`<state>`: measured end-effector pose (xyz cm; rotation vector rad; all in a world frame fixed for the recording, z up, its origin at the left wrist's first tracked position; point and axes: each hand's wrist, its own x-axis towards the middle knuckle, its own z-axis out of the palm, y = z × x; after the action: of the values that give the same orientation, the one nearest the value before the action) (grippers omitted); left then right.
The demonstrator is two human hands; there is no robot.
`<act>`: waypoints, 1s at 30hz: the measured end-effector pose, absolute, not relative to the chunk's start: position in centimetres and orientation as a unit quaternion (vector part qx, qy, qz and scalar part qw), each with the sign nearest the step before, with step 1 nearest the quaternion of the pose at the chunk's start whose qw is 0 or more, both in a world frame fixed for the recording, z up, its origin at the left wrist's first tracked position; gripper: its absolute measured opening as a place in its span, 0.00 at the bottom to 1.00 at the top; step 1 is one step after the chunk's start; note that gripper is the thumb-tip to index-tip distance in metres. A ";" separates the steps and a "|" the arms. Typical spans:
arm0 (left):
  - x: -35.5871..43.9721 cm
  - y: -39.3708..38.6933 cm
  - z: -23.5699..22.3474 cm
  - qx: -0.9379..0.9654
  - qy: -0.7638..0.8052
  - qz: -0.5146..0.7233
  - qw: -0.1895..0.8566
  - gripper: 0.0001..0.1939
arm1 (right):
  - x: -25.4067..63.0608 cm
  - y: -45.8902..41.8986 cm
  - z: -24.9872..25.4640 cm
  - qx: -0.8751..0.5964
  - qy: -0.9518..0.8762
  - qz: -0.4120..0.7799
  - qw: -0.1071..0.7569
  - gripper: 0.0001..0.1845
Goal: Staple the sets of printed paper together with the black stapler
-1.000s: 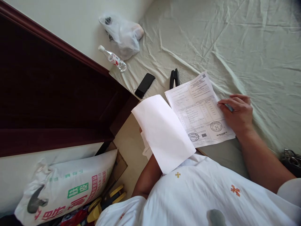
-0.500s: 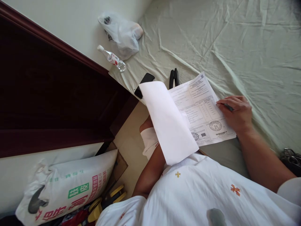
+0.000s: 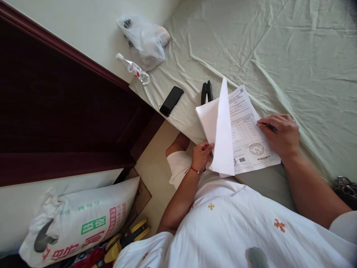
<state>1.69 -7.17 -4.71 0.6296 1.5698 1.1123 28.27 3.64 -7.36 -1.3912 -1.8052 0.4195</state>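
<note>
My left hand [image 3: 201, 155], with a beaded red cord on its wrist, is closed on the left edge of the stack of paper sheets [image 3: 206, 117]. One blank-backed sheet [image 3: 223, 130] stands up, half turned, over the stack. Below it lies a printed sheet [image 3: 247, 126] with round stamps and small square codes. At the right edge of the papers my right hand [image 3: 281, 134] pinches them between thumb and fingers. A dark sliver shows between those fingers, too small to name. Just beyond the stack's top edge lies a black stapler [image 3: 206, 92].
A black phone [image 3: 171, 101] lies near the edge of the pale green bedsheet [image 3: 292, 56]. Farther off are a plastic bottle [image 3: 134, 69] and a white plastic bag [image 3: 146, 42]. A printed sack [image 3: 83, 223] stands on the floor at lower left; dark keys [image 3: 346, 188] lie far right.
The blank-backed sheet has swung from the left toward upright over the stack, uncovering my left hand and the phone. My right hand has stayed in place.
</note>
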 end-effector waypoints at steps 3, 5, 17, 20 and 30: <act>1.4 -7.3 -5.3 0.248 0.654 0.463 0.544 0.33 | 28.3 3.6 -7.3 -0.547 -0.718 0.169 0.396 0.11; 1.4 -7.4 -5.4 0.252 0.657 0.460 0.542 0.34 | 28.4 3.6 -7.4 -0.547 -0.721 0.167 0.391 0.12; 1.5 -7.5 -5.4 0.269 0.656 0.468 0.529 0.27 | 29.2 4.1 -8.6 -0.548 -0.747 0.135 0.352 0.21; 1.6 -7.5 -5.4 0.270 0.656 0.472 0.523 0.26 | 29.0 4.0 -8.0 -0.555 -0.732 0.159 0.360 0.19; 2.2 -8.2 -3.5 0.261 0.675 0.484 0.492 0.19 | 28.5 3.0 -5.8 -0.591 -0.558 0.313 0.491 0.11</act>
<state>2.22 -8.17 -3.48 0.6345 1.6380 1.1752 28.53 2.99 -5.82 -1.4351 -1.3562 0.7604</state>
